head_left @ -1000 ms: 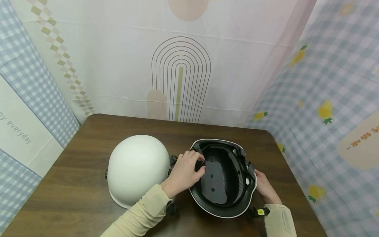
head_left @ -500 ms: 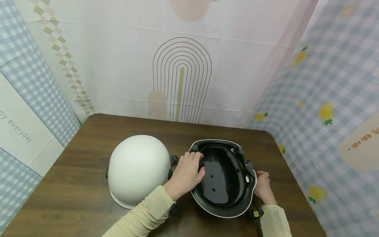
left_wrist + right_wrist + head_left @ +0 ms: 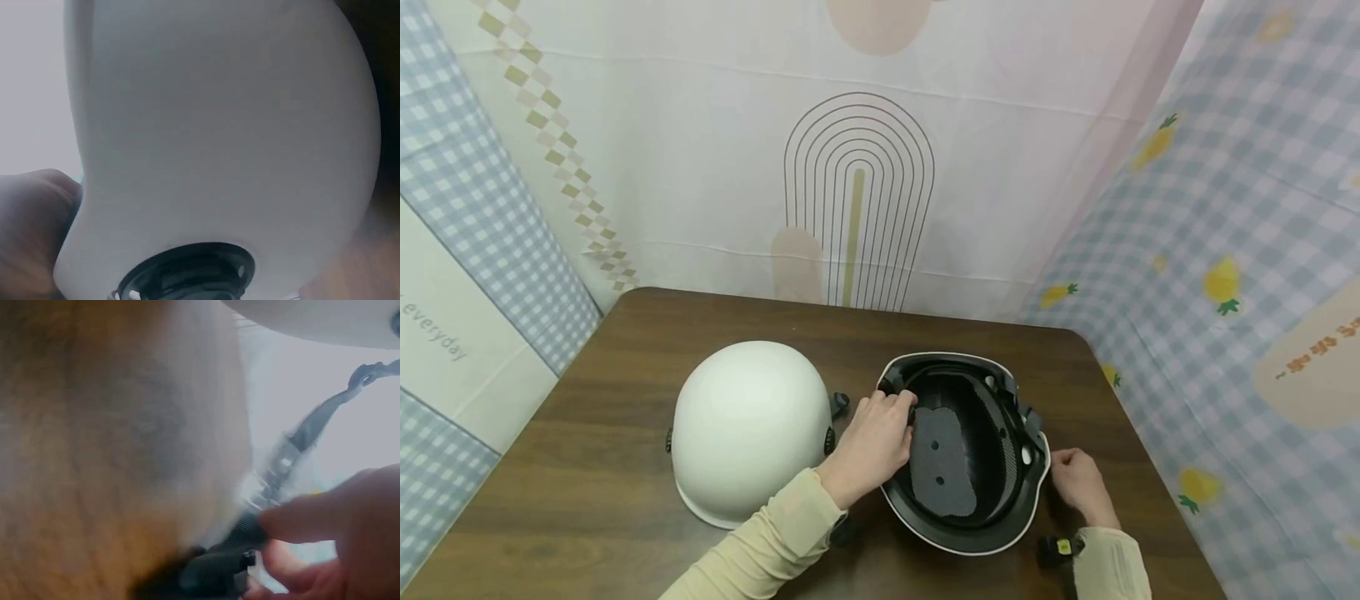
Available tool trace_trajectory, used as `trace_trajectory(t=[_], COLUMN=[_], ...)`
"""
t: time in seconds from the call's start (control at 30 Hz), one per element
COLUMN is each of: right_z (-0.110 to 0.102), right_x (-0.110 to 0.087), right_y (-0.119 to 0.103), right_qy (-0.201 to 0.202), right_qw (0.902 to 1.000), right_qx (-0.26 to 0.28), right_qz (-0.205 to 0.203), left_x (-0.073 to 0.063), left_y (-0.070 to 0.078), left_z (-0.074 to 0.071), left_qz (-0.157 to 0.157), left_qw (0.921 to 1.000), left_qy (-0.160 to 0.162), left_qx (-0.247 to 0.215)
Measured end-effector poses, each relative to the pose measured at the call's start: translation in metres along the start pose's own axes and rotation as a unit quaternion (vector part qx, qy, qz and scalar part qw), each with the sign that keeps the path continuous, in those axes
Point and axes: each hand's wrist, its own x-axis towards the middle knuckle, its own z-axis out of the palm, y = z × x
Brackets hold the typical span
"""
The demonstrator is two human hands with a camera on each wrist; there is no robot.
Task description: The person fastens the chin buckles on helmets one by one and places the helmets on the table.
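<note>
An upturned white helmet with a black lining lies on the table, its hollow facing up. My left hand grips its left rim, fingers bent over the edge. In the left wrist view, the hand is beside a white helmet shell with a dark round fitting. Just off the helmet's right rim is my right hand. The right wrist view shows thumb and fingers pinching a black chin strap by a buckle, which is blurred.
A second white helmet stands dome up left of my left hand, close to the forearm. Both rest on a brown wooden table. Patterned cloth hangs behind the table and along both sides.
My right hand has drawn slightly down and away from the helmet's right rim. The left hand has settled lower on the left rim, its fingers bending over it. The helmets have hardly moved.
</note>
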Motion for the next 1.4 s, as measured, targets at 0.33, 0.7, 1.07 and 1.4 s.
trace_trajectory(t=[0.33,0.7,1.07,1.4], right_z=[-0.034,-0.074,-0.080,-0.062], right_x=[-0.012,-0.046,-0.080,-0.081], right_y=[-0.019,-0.068,-0.113,-0.131], right_qy=[0.241,0.289,0.070,0.163], right_qw=[0.9097,0.6528,0.6985,0.8553], right_qx=[0.338,0.678,0.636,0.415], right_qz=[0.010,-0.176,-0.322,-0.263], left_x=[0.003,0.005,0.007,0.008], left_y=[0.002,-0.005,-0.012,-0.011], left_z=[-0.007,-0.014,-0.017,-0.016], left_qz=[-0.020,-0.091,-0.144,-0.168], left_qw=[0.9964,0.9422,0.8340,0.7371], left_qy=[-0.051,-0.089,-0.066,-0.012], left_qx=[-0.064,-0.310,-0.528,-0.654])
